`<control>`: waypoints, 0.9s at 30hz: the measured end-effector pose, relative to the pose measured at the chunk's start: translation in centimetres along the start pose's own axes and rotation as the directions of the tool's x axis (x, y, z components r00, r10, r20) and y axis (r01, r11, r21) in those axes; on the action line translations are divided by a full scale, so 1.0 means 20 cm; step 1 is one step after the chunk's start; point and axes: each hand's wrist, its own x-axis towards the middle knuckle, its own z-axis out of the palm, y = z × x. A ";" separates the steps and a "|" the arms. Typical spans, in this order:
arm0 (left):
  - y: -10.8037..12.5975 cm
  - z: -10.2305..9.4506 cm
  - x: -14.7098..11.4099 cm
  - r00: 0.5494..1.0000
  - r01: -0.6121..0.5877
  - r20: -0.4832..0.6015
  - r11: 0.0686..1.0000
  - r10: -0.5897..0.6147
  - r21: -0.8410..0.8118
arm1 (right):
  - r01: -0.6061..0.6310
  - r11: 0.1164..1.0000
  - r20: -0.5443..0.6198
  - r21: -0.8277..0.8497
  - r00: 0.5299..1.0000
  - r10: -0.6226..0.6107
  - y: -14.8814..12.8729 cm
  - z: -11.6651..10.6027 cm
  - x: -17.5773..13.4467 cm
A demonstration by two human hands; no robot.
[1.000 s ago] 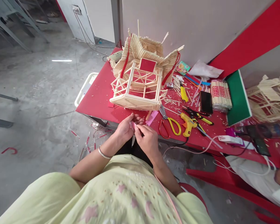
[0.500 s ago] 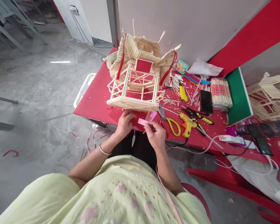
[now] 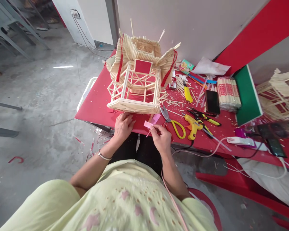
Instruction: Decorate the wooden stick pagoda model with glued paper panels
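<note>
A model pavilion (image 3: 135, 107) built of thin wooden sticks stands on the red table (image 3: 91, 104), with red tassels (image 3: 120, 61) hanging from its roof corners and a red panel (image 3: 143, 66) on its front. My left hand (image 3: 123, 127) rests near the table's front edge, just below the model's base; its fingers are loosely extended and nothing shows in them. Between thumb and fingers, my right hand (image 3: 161, 137) pinches a small pink strip of paper (image 3: 148, 124). Behind that strip, another pink paper piece (image 3: 155, 119) lies at the model's front edge.
Right of my hands lie yellow-handled scissors (image 3: 177, 129), a yellow glue gun (image 3: 194, 126), pliers (image 3: 207, 120), a yellow cutter (image 3: 188, 93) and a phone (image 3: 212, 102). Farther right are bundled chopsticks (image 3: 228, 93), a green board (image 3: 248, 96) and a power strip (image 3: 245, 143). A person sits at the right edge.
My left hand has shifted left, away from the pink strip, and its fingers have loosened. My right hand still pinches the strip. The view has turned slightly.
</note>
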 end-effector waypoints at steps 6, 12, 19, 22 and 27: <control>0.01 0.00 -0.01 0.998 -0.029 -0.045 0.985 0.037 0.168 | -0.050 0.979 0.150 -0.198 0.985 0.081 -0.01 0.10 0.06; 0.01 -0.06 -0.03 0.996 0.023 -0.085 0.966 -0.001 0.256 | -0.056 0.838 0.022 -0.542 0.996 0.081 -0.11 0.14 0.14; 0.01 -0.09 0.00 1.000 -0.017 0.021 0.945 0.011 0.325 | -0.095 0.625 0.022 -0.775 0.984 0.178 -0.15 0.12 0.24; 0.01 -0.08 0.02 0.999 -0.035 0.023 0.953 0.030 0.302 | -0.117 0.603 0.045 -0.789 0.968 0.247 -0.17 0.13 0.30; 0.05 -0.10 -0.02 0.995 0.066 -0.073 0.995 -0.071 -0.068 | -0.150 0.703 0.074 -0.695 0.958 0.278 -0.16 0.09 0.36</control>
